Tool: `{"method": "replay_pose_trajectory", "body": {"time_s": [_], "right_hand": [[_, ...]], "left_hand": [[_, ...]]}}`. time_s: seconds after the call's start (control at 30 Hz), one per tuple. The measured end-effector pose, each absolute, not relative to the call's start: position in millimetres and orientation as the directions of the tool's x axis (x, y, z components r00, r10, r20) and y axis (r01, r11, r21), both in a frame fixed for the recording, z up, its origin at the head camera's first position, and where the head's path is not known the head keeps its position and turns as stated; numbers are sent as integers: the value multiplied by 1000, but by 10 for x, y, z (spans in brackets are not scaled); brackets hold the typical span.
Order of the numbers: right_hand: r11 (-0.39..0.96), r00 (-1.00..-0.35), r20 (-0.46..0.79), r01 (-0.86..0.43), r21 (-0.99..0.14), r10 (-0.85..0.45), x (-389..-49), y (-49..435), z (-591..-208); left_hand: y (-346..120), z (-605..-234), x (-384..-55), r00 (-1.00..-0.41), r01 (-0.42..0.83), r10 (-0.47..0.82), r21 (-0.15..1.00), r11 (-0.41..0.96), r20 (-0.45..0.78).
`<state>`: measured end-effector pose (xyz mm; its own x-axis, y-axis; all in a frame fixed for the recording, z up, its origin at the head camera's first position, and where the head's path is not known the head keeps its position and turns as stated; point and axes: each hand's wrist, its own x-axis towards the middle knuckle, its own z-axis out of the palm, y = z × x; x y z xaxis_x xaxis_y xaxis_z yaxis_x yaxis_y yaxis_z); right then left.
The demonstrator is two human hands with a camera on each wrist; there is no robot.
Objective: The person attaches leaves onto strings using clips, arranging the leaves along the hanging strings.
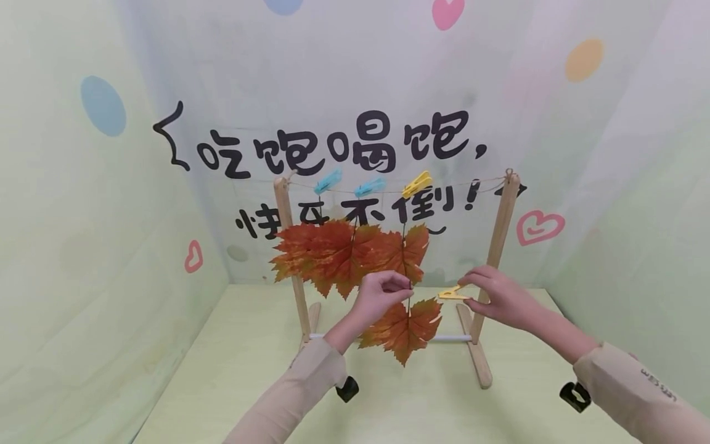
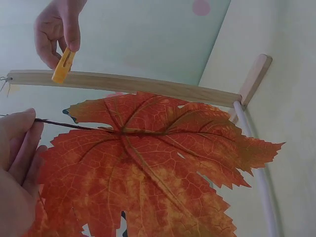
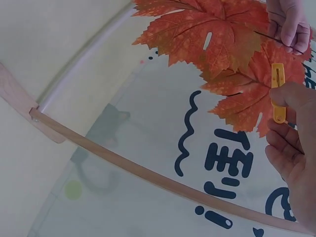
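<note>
In the head view my left hand point(image 1: 384, 297) pinches the dark stem of an orange-red maple leaf point(image 1: 403, 333), which hangs below the fingers. My right hand point(image 1: 501, 298) holds a yellow clothespin point(image 1: 452, 294) between thumb and fingers, a short way right of that stem. The left wrist view shows the leaf point(image 2: 153, 143) close up, its stem between thumb and fingertips. Behind it, the other hand point(image 2: 55, 34) grips the clothespin point(image 2: 64, 65). Above, more maple leaves point(image 1: 344, 253) hang overlapping from a string, held by two blue clothespins point(image 1: 370, 187) and a yellow one point(image 1: 417, 184).
The string runs between two wooden posts point(image 1: 501, 228) of a stand, with wooden feet point(image 1: 476, 354) and a white crossbar point(image 1: 452, 338) low down. It stands on a pale table point(image 1: 233, 376). A printed curtain point(image 1: 355, 74) with black lettering hangs behind.
</note>
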<state>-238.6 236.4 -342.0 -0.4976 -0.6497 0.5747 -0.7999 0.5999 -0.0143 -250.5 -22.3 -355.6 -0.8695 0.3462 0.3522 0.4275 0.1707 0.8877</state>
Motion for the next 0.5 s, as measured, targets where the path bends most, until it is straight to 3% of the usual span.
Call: {"method": "replay_pose_trajectory", "body": {"time_s": [0.2, 0.5], "right_hand": [[580, -449, 625, -815, 8, -639, -2429, 2406, -3247], [589, -432, 660, -808, 18, -614, -2472, 2490, -3010]], "left_hand": [[-54, -3483, -2578, -879, 393, 332, 915, 94, 343], [128, -3378, -2679, -886, 365, 323, 930, 48, 332]]}}
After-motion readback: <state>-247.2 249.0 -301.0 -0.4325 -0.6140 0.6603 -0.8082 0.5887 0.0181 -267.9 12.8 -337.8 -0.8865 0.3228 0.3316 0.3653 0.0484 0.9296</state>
